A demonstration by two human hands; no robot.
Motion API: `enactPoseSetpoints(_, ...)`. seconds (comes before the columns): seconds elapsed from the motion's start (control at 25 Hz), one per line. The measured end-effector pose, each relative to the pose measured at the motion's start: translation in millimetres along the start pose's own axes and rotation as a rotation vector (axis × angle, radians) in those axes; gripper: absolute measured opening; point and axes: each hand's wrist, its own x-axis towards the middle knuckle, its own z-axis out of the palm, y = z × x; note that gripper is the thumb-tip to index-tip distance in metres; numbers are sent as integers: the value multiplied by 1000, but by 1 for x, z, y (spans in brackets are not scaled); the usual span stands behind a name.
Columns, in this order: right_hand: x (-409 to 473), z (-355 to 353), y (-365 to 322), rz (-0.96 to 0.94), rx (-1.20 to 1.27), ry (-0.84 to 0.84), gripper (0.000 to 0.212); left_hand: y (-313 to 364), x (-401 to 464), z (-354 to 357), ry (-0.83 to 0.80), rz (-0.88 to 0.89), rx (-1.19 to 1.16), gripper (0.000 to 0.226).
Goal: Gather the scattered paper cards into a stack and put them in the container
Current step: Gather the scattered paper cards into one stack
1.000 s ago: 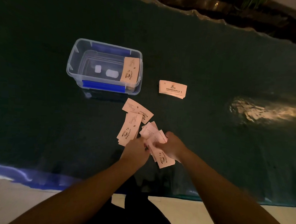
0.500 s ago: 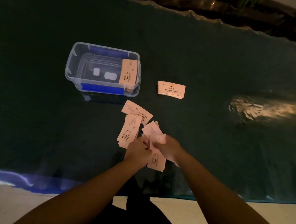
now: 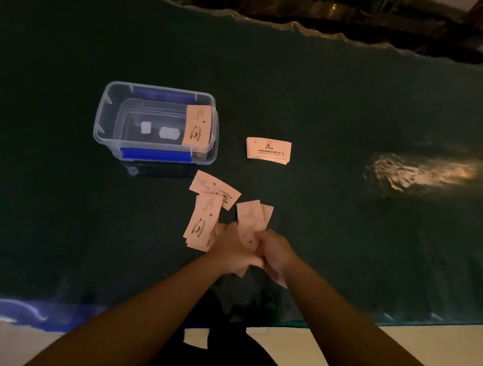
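Pale pink paper cards with a coffee-cup print lie on a dark green cloth. My left hand (image 3: 232,250) and my right hand (image 3: 275,254) meet at the centre, both closed on a bunch of cards (image 3: 250,224) that sticks up between them. Just left of my hands lies a small pile of cards (image 3: 202,223), with one card (image 3: 214,188) crosswise above it. A neat card stack (image 3: 267,150) sits apart to the upper right. The clear plastic container (image 3: 105,123) with blue clips stands upper left, with cards (image 3: 198,126) leaning on its right inner wall.
The green cloth (image 3: 344,245) covers the whole table and ends at the near edge, with pale floor below. A bright light patch (image 3: 416,172) shines on the cloth at right. Dark furniture runs along the far edge.
My hands have drawn the held cards from a splayed, tilted fan into a tighter upright bunch. The view has tipped slightly, so everything sits lower in the frame.
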Motion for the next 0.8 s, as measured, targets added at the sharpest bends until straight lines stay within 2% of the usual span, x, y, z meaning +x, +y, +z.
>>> enactPoseSetpoints(0.08, -1, -3, 2, 14, -52, -57, 27, 1, 0, 3, 67, -13, 54, 103)
enactPoseSetpoints(0.2, -1, -7, -7, 10, -229, -87, 27, 5, 5, 7, 151, 15, 27, 83)
enactPoseSetpoints(0.28, 3, -10, -18, -57, -244, -7, 49, 7, 6, 9, 107, 40, 29, 74)
enactPoseSetpoints(0.36, 5, -13, -31, -142, -216, 52, 93, 7, 5, 10, 54, 83, 49, 73)
enactPoseSetpoints(0.4, 6, -13, -36, -177, -223, 54, 104, 7, 5, 10, 39, 114, 37, 74)
enactPoseSetpoints(0.44, 7, -12, -41, -205, -234, 38, 103, 6, 3, 10, 41, 138, 13, 78)
enactPoseSetpoints(0.56, 6, -3, -55, -254, -269, -18, 62, 5, -2, -4, 121, 163, -29, 90)
enactPoseSetpoints(0.68, 7, 16, -67, -280, -240, -94, 37, -5, -1, -29, 240, 113, 1, 75)
enactPoseSetpoints(0.76, 13, 32, -78, -261, -289, -121, 27, -16, 2, -47, 313, 42, -3, 72)
enactPoseSetpoints(0.8, 17, 39, -84, -256, -334, -107, 30, -21, 4, -54, 339, 7, 0, 75)
